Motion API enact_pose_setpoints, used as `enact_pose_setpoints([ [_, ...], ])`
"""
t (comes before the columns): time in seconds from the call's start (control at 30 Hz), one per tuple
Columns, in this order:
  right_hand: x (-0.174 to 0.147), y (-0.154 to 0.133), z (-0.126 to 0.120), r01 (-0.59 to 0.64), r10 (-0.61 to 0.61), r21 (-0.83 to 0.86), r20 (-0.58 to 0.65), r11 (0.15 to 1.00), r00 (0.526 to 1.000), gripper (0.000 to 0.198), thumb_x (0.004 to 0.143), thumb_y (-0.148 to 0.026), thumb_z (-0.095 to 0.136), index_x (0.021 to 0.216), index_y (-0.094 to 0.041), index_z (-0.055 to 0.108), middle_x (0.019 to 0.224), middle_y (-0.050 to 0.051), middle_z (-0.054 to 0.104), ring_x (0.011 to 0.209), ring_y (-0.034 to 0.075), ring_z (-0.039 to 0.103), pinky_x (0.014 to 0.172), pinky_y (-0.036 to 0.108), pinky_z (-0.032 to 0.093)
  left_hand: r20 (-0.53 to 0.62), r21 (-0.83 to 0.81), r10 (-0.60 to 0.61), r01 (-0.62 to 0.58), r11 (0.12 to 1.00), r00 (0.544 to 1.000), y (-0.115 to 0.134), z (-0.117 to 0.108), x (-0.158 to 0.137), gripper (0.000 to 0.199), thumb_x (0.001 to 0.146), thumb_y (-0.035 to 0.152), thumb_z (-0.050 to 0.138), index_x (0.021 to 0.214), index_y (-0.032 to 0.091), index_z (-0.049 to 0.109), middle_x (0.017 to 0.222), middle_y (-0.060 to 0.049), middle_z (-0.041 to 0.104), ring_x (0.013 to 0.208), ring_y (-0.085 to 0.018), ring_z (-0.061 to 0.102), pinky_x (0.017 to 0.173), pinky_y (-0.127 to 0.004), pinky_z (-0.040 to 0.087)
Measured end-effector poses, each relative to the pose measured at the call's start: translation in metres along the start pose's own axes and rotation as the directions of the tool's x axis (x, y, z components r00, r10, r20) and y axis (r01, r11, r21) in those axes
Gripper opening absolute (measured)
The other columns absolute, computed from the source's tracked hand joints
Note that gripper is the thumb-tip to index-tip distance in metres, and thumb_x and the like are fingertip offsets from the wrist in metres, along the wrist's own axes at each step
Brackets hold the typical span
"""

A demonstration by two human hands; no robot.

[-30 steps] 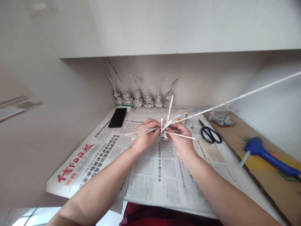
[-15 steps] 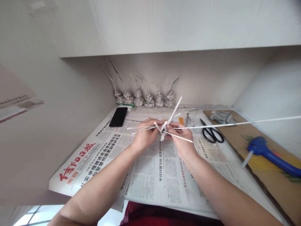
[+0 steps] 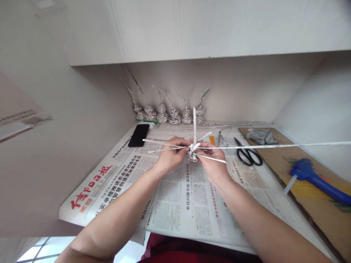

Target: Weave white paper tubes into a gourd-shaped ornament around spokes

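Between my two hands sits a small weaving of rolled paper strips (image 3: pixel 191 156), its loose ends sticking out like spokes to the left, right and upward. My left hand (image 3: pixel 173 153) grips its left side, thumb and fingers pressed together near the centre. On the right side my right hand (image 3: pixel 215 159) pinches it, with one short strip lying across the hand. A long paper strip (image 3: pixel 263 146) runs from the weaving past my right hand and out of view at the right edge. My fingertips partly hide the woven base.
Newspaper sheets (image 3: pixel 175 204) cover the table. Along the back wall stand several woven paper gourds (image 3: pixel 174 116). A black phone (image 3: pixel 139 135) lies left. To the right are black-handled scissors (image 3: pixel 249 155), cardboard (image 3: pixel 276 160), a crumpled grey cloth (image 3: pixel 260 136) and a blue glue gun (image 3: pixel 315 179).
The weaving has turned in my hands: the thick strip that leaned right now points nearly straight up, and the left-hand strips have spread apart. Both hands stay in about the same place.
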State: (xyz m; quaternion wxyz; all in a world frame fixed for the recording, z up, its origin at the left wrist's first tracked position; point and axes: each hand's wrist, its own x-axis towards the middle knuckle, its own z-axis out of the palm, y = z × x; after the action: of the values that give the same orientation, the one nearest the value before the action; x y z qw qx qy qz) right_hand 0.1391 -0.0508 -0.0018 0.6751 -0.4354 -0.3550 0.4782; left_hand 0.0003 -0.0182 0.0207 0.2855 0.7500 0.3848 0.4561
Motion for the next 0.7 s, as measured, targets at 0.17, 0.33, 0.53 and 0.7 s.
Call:
enact_pose_setpoints([
  [0.17,-0.0005,-0.0024,0.0017,0.018,-0.018,-0.007,-0.011,1.0,1.0,0.029,0.056,-0.031,0.084,0.072,-0.019,0.063,0.061,-0.002,0.065,0.049,0.011,0.057,0.05,0.026,0.048,-0.01,0.003,0.009,-0.009,1.0,1.0,-0.0006,0.0024,-0.0012,0.014,0.077,0.014,0.064,0.087,0.019,0.073,0.089,-0.006,0.071,0.086,-0.019,0.064,0.08,-0.032,0.051],
  [0.33,0.0004,0.0005,-0.0032,0.102,-0.1,-0.062,0.042,0.993,0.994,0.026,0.059,-0.031,0.082,0.074,-0.02,0.065,0.066,-0.001,0.066,0.058,0.013,0.06,0.055,0.026,0.048,-0.058,0.03,0.089,-0.088,0.996,0.994,-0.0034,0.0038,-0.0022,0.011,0.075,0.018,0.068,0.085,0.019,0.073,0.085,-0.006,0.07,0.081,-0.018,0.064,0.076,-0.031,0.051],
  [0.53,0.0021,0.0051,-0.0068,0.185,-0.169,-0.157,0.106,0.97,0.98,0.023,0.068,-0.036,0.078,0.081,-0.02,0.067,0.075,0.0,0.067,0.066,0.013,0.061,0.063,0.027,0.05,-0.055,0.119,0.125,-0.118,0.986,0.991,0.0006,0.0012,-0.0036,0.012,0.077,0.013,0.064,0.085,0.019,0.072,0.085,-0.006,0.068,0.081,-0.017,0.062,0.077,-0.029,0.049],
  [0.7,0.0,0.0028,-0.0015,0.087,-0.084,-0.036,0.064,0.996,0.994,0.032,0.061,-0.038,0.083,0.08,-0.019,0.064,0.066,-0.001,0.066,0.058,0.014,0.061,0.057,0.028,0.051,-0.098,0.162,0.125,-0.108,0.981,0.987,-0.0053,0.0026,-0.0035,0.014,0.076,0.01,0.062,0.083,0.019,0.069,0.083,-0.004,0.065,0.076,-0.014,0.06,0.072,-0.026,0.049],
])
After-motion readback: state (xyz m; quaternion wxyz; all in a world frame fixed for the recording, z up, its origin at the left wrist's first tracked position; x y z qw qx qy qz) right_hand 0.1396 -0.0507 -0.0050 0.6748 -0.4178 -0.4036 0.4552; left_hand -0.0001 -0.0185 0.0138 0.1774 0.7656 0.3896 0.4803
